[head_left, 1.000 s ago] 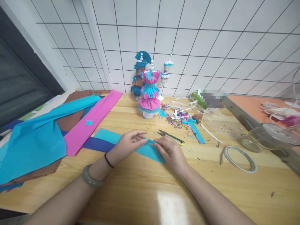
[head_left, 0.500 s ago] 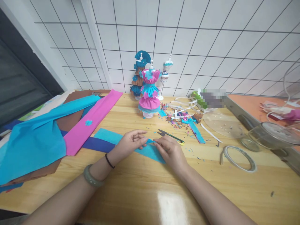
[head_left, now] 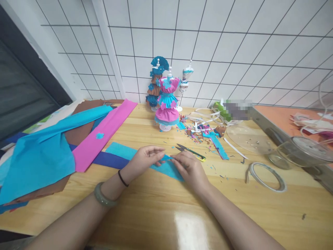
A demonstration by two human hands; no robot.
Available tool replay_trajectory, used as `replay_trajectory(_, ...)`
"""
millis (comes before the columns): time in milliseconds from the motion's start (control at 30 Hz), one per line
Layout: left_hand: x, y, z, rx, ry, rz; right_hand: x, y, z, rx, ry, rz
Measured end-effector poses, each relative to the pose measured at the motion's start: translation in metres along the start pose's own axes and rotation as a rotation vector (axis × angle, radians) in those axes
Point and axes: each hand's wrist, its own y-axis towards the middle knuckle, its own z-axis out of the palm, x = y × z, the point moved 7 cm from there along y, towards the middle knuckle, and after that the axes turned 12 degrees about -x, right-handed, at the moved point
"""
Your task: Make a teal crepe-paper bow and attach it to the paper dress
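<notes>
Between my two hands is a small blue piece of paper, pinched at its left end by my left hand and at its right end by my right hand. A flat light-blue strip lies on the table, running beneath both hands. Just beyond my right hand rest dark-handled snips. Farther back stands a small dress form in a pink and blue paper dress, with a brown and teal one behind it and a slim white-and-blue one to its right.
Folded blue paper, a pink strip and a dark-blue strip lie at left. Scraps litter the back middle. At right are a tape roll, a clear plate and a clear container.
The view has shifted slightly, so the table items appear a little farther right. Both hands keep nearly the same pose around the small blue piece.
</notes>
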Motion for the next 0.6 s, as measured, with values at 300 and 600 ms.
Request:
replay_trajectory(300,0.004,-0.002,0.001,0.027,0.106,0.01,-0.018,0.001,-0.009,-0.142,-0.026,0.135)
replay_trajectory(600,0.005,0.0,0.005,0.079,0.051,0.012,0.005,-0.002,0.001,-0.025,-0.013,-0.016)
